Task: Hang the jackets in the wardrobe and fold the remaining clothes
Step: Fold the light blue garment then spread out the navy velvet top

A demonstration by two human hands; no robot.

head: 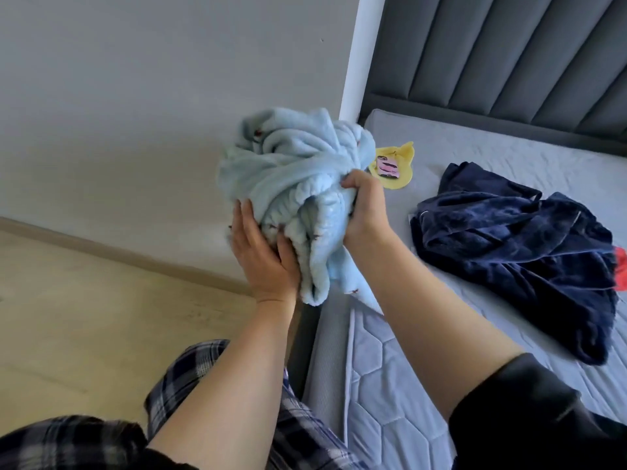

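Pale blue fleece filled the middle of the head view: a bunched fleece garment was held up in the air, over the edge of the mattress and in front of a plain grey wall. It was supported from below and from the left by the left hand, palm pressed against the fabric, thumb tucked into a fold, fingers hidden beneath. The right hand was closed tightly on a thick fold at the garment's right side. Small dark marks could be seen scattered over the pile.

On the mattress, well apart from the hands, a dark blue velour garment lay crumpled. A scrap of red fabric showed at its right edge. Near the headboard, a yellow cloth item with a pink patch was partly hidden behind the blue bundle. Checked trousers and wooden floor were visible below.

The fleece was judged soft, bulky and light, with no stiffness to keep a shape; it would likely sag and slip unless held firmly. A hem or seam edge, not yet findable in the bundle, was judged the best place for taking hold before it is shaken out.
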